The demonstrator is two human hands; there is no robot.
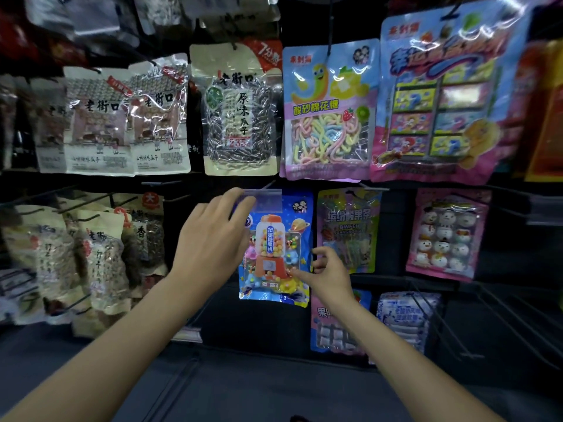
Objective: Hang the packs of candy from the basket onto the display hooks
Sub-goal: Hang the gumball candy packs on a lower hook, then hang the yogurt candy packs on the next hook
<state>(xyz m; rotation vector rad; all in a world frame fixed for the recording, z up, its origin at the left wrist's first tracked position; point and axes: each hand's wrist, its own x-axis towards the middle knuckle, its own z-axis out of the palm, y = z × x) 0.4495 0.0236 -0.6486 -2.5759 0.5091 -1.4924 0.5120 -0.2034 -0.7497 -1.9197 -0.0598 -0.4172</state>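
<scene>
A blue candy pack (281, 236) printed with a gumball machine hangs in the middle of the lower row, its top at a clear price-tag holder (264, 197) on a display hook. My left hand (213, 236) grips the pack's upper left corner, fingers curled over the top edge. My right hand (327, 274) pinches the pack's lower right side between thumb and fingers. Whether the pack's hole is over the hook is hidden by the tag holder. The basket is out of view.
Seed packs (122, 120) fill the hooks at left. A marshmallow-rope pack (329, 111) and a large blue pack (441, 95) hang above. A fruit-strip pack (347, 229) and snowman pack (446, 236) hang at right. Bare hooks (451, 327) jut out at the lower right.
</scene>
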